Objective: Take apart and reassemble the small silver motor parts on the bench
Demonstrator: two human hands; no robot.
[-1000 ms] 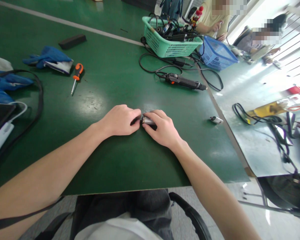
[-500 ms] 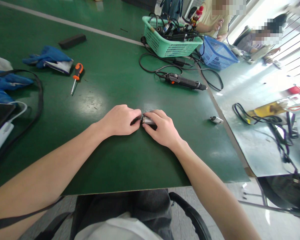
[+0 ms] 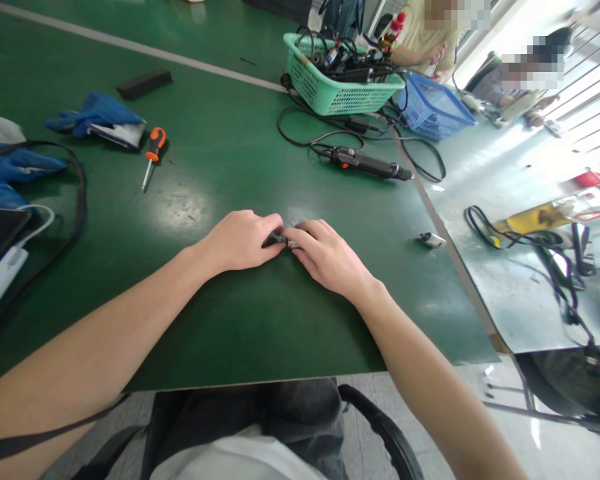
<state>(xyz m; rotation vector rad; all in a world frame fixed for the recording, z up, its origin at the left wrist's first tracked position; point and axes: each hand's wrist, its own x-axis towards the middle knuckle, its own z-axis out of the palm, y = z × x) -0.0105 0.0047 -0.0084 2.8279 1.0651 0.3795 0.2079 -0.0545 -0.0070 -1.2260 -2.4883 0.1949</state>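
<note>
here, at the centre of the frame, my left hand [image 3: 240, 240] pinches a small dark piece [image 3: 276, 240] and my right hand [image 3: 330, 259] is closed narrow over a small metal cylinder [image 3: 293, 245], both resting on the green mat [image 3: 220, 320]. judged step: mating the two ends. the next move calls for straight alignment and steady fingertip pressure.

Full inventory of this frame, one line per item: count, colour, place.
table: 1, green, under everything
small metal part: 1, silver and dark, centre, between both hands
screwdriver: 1, orange handle, left of centre
blue fabric pieces: 2, blue, far left
black block: 1, black, upper left
green basket: 1, mint green, far edge, holds cables
blue basket: 1, blue, right of green basket
power screwdriver: 1, black, corded, before the green basket
silver piece: 1, silver, loose at right edge
co-workers: 2, far right
left hand: 1, fingers pinch the part
right hand: 1, fingers pinch the part
</note>
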